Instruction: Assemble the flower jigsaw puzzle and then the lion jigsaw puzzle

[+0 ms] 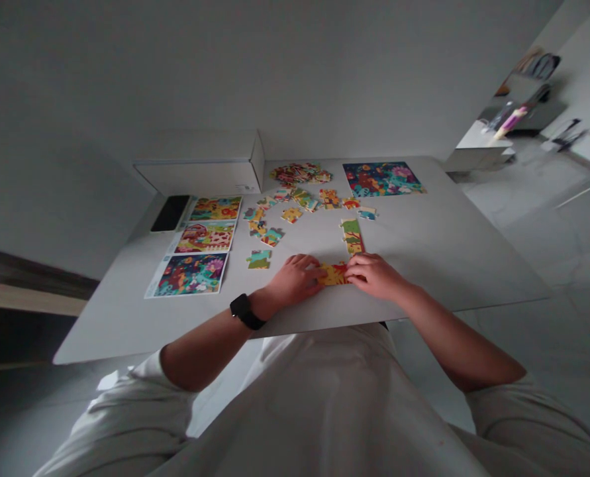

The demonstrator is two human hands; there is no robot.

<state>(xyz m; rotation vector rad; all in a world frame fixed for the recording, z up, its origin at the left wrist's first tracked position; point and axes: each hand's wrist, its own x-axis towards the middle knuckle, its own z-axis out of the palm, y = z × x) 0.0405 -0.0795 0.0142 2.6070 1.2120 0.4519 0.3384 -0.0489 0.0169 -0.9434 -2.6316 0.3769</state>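
Near the front edge of the pale table, holding two hands close together over a short yellow strip of puzzle: curling the fingers of the left hand narrowly over one end, bunching those of the right hand over the other. Not making out, in this dim light and under the knuckles, whether pinching or merely pressing. Seeing a green strip just beyond the right fingertips. Probably risking a popped joint if pressing unevenly, or a skewed green strip if nudging with the right knuckles; risking a fall over the near edge, too, through pulling hard toward the body. Noticing flat, seemingly stiff card with rounded knobs and notches among the loose pieces, and a ragged heap beside the smooth, square-cornered white box. Finding thinner, straight-edged picture cards at left, near a flat black phone.
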